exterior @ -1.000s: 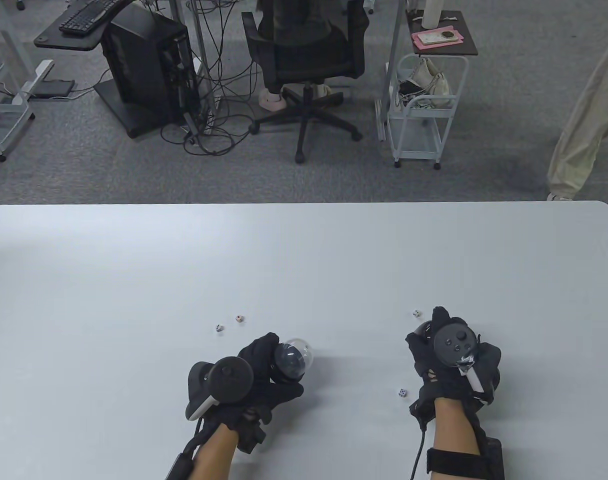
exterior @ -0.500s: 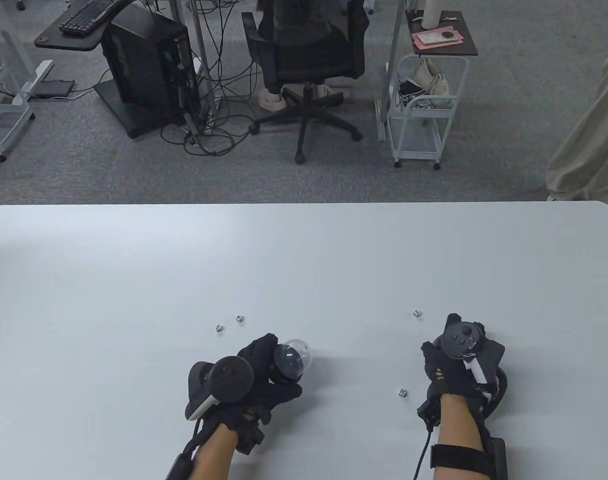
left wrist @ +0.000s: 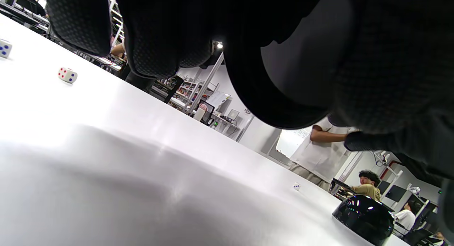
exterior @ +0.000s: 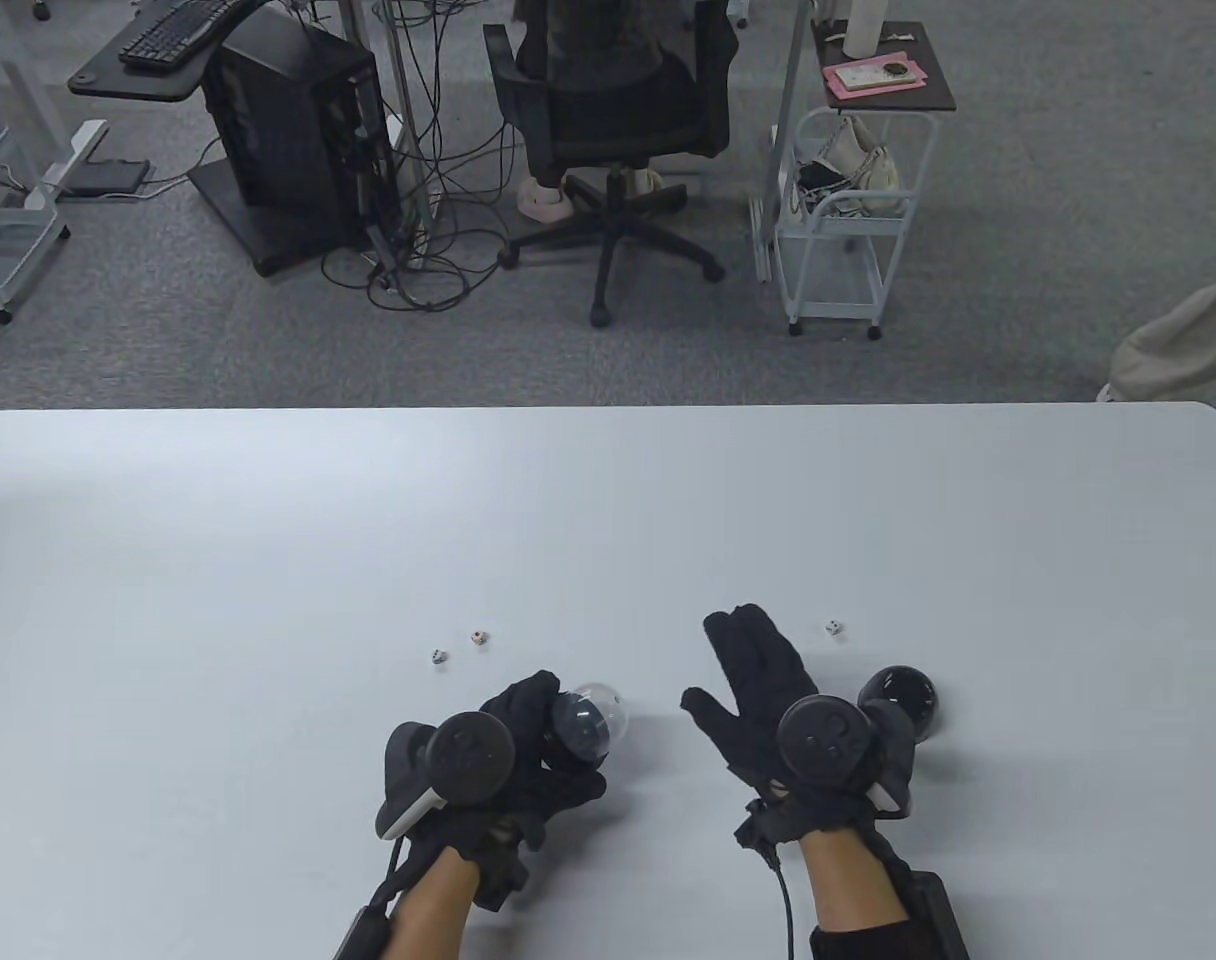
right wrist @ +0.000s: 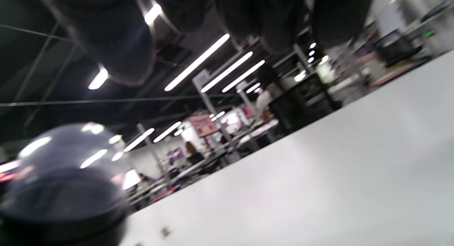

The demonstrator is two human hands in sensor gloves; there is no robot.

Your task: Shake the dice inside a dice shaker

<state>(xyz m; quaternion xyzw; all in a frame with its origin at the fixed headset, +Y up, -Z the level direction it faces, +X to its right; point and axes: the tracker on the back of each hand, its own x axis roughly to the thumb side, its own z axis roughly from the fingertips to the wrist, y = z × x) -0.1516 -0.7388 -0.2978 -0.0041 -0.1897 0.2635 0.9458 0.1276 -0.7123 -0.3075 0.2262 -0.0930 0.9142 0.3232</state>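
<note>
My left hand (exterior: 553, 725) grips the dice shaker (exterior: 590, 718), a dark base under a clear dome, tilted just above the table. The shaker also shows blurred at the lower left of the right wrist view (right wrist: 64, 182). My right hand (exterior: 720, 662) is open and empty, fingers stretched flat, just right of the shaker. A black dome-shaped piece (exterior: 903, 700) sits on the table to the right of that hand, and also shows in the left wrist view (left wrist: 363, 217). Two dice (exterior: 438, 657) (exterior: 478, 636) lie left of the shaker, one die (exterior: 834, 628) at far right.
The white table (exterior: 608, 500) reaches far back and to both sides. In the left wrist view two dice (left wrist: 67, 75) (left wrist: 4, 49) lie at the left and a small die (left wrist: 296, 186) lies far off. An office chair and carts stand beyond the table's far edge.
My right hand has left the black dome-shaped piece, moved left toward the shaker and opened flat. It now covers the die that lay near it. The left hand has not moved.
</note>
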